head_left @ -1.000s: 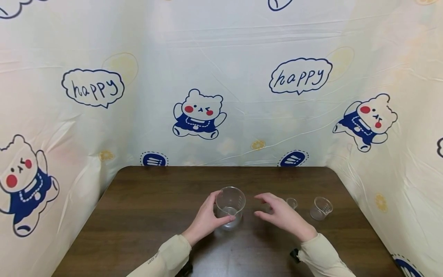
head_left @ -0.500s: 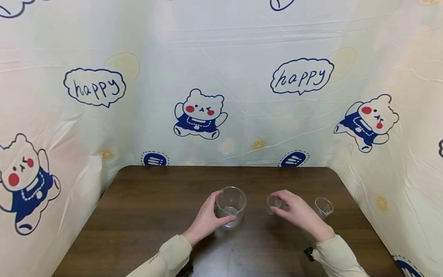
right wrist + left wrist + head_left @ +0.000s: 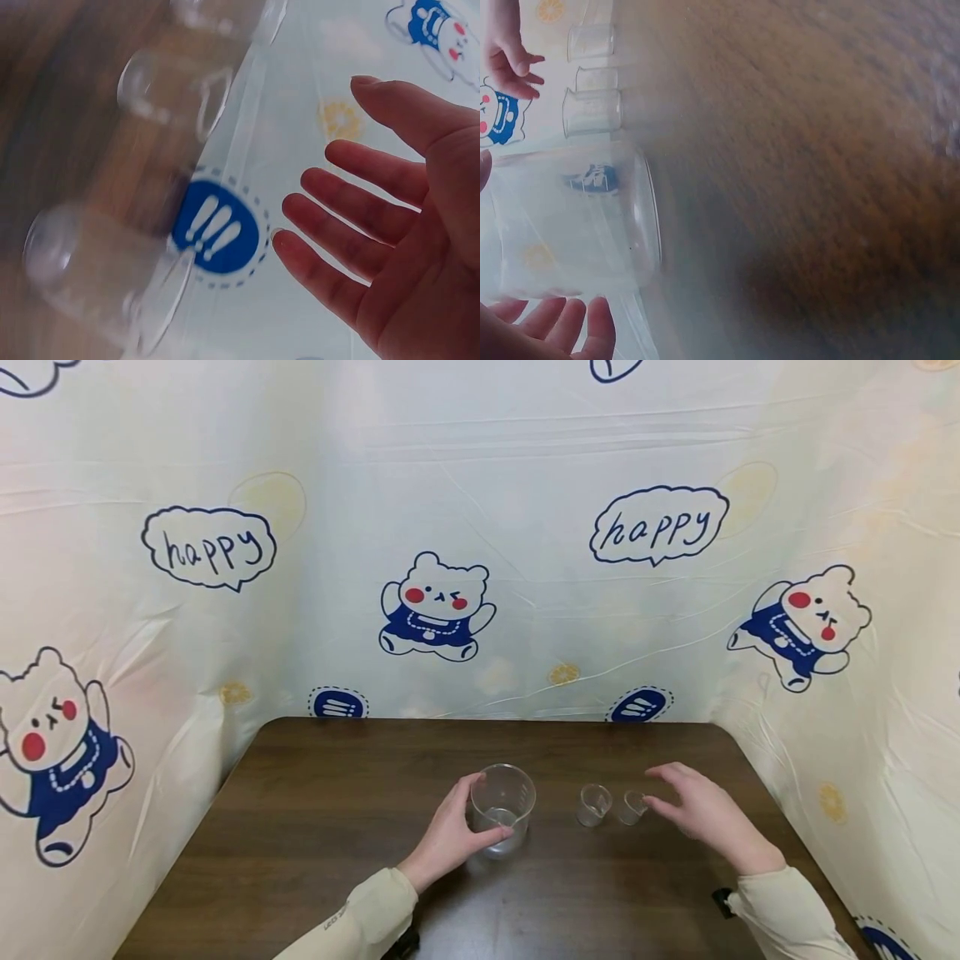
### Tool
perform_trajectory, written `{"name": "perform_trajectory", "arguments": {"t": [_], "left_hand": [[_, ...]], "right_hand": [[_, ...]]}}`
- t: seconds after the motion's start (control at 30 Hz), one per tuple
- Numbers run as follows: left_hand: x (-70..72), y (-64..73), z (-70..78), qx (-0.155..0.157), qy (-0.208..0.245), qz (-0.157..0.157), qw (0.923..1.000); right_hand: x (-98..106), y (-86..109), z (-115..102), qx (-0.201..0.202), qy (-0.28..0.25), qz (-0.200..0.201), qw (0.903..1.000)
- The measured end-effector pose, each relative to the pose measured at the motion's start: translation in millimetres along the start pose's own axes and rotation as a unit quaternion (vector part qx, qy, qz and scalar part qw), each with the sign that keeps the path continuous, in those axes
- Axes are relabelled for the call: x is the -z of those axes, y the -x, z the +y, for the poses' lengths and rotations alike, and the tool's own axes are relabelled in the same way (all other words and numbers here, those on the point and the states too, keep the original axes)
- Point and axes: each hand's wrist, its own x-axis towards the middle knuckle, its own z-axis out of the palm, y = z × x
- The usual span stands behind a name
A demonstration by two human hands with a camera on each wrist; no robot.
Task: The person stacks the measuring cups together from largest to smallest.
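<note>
Though see-through — a wide, upright beaker (image 3: 507,803) — with faint marks.

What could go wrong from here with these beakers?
The rightmost small beaker is hidden behind the right hand in the head view, so a blind move could knock it.
The middle small beaker stands close to the left small beaker; a nudge might clink them together.
The large beaker could slip if the left hand loosens.
</note>
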Motion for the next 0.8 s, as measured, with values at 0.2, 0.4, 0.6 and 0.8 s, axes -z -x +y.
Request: {"name": "perform_trajectory", "arguments": {"t": [0.2,0.4,0.6,0.8], "left_hand": [[0.4,0.1,-0.1,0.008,0.008,-0.013,0.9999],[-0.1,-0.2,-1.4,0.005,0.017,-0.018,0.9997],[0.3,0.2,-0.9,0.003,0.018,-0.02,0.9996],[0.8,1.0,0.0,0.009,0.016,-0.022,0.9996]], "right_hand": [[7.0,6.4,21.3,-0.03,0.021,-0.024,0.999],[12.7,13.0,38.3,-0.042,0.039,-0.044,0.9974],[12.7,17.7,50.5,-0.049,0.048,-0.067,0.9954],[11.4,19.4,58.7,-0.066,0.046,-0.084,0.9932]]}}
